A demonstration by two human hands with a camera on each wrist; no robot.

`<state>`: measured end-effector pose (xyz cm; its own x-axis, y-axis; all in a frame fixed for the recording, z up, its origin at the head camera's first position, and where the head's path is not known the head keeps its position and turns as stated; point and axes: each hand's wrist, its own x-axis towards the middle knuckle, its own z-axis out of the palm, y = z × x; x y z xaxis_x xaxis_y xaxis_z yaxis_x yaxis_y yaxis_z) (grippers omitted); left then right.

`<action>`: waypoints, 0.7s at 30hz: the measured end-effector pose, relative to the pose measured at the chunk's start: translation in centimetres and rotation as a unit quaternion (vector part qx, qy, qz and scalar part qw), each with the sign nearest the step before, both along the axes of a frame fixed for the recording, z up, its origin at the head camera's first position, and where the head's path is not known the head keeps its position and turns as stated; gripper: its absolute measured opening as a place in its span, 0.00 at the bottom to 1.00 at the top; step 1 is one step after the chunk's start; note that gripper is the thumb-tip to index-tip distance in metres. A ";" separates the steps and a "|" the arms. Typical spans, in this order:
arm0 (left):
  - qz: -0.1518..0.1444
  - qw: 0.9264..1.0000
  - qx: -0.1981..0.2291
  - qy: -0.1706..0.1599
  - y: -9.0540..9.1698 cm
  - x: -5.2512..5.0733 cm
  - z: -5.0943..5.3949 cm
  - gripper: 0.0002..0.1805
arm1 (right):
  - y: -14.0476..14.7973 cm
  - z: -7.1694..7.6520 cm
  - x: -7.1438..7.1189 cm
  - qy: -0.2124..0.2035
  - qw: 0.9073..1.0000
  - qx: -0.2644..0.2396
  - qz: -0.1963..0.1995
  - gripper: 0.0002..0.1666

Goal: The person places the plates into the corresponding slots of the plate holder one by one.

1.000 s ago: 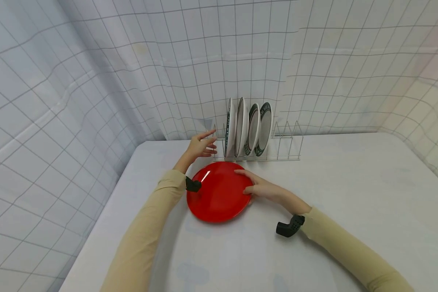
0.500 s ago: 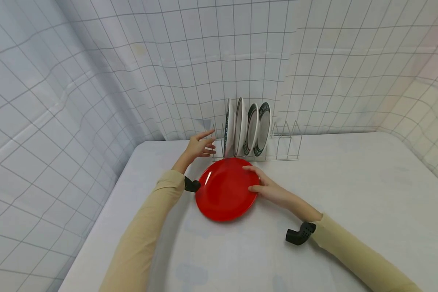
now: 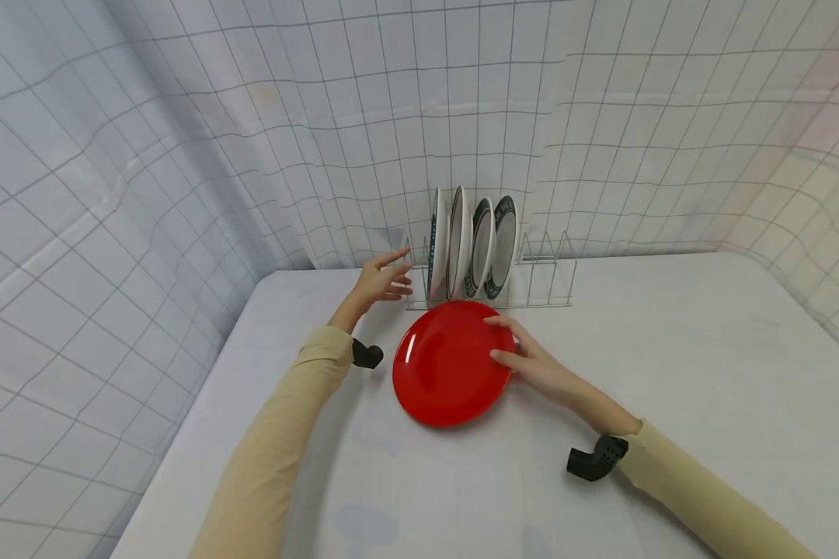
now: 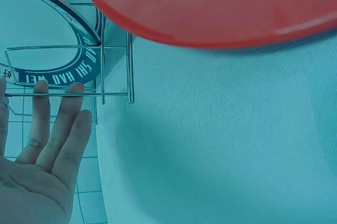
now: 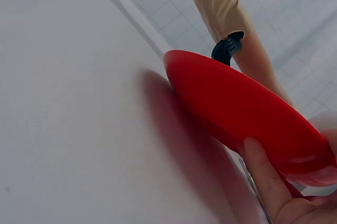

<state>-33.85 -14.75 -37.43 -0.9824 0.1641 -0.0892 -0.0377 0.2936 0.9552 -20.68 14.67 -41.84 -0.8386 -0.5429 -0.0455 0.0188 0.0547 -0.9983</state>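
A glossy red plate (image 3: pixel 449 373) is held tilted over the table, just in front of the wire dish rack (image 3: pixel 551 301). My right hand (image 3: pixel 541 371) grips its right rim; in the right wrist view a finger (image 5: pixel 263 176) lies along the plate's underside. At the rack's left end is my left hand (image 3: pixel 377 281), its fingers extended. The left wrist view has these fingers (image 4: pixel 67 108) against the rack wire, with nothing in the palm. Several white plates (image 3: pixel 506 248) with dark green patterned rims stand upright in the rack's left and middle part.
The rack stands at the back of the white table (image 3: pixel 447 497), by a white curtain (image 3: pixel 419 116) with a grid pattern. Unused wire slots lie right of the plates. A black wrist camera (image 3: pixel 599 458) juts out from each forearm.
My right hand has carried the red plate to the right, away from the left forearm. The left hand has stayed at the rack's left end. The plates in the rack keep their places.
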 end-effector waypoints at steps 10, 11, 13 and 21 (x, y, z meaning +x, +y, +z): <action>0.000 1.000 0.002 -0.010 -0.2 -0.3 -0.3 0.26 | 2.9 0.2 0.7 0.033 0.999 0.013 0.004 0.32; -0.001 1.000 0.001 -0.010 -0.2 -0.4 -0.3 0.26 | 3.2 0.3 0.9 0.036 0.999 0.018 0.002 0.32; -0.002 1.000 0.000 -0.012 -0.2 -0.4 -0.3 0.27 | 3.8 0.6 1.2 0.038 0.999 0.024 -0.004 0.32; 0.004 1.000 -0.002 -0.012 0.0 -0.3 -0.1 0.26 | 6.3 1.2 2.3 0.061 0.997 0.037 -0.033 0.32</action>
<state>-34.15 -14.77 -37.58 -0.9812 0.1560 -0.1135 -0.0632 0.2961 0.9531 -18.35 20.98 -40.64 -0.8742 -0.4851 0.0208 -0.0967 0.1319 -0.9865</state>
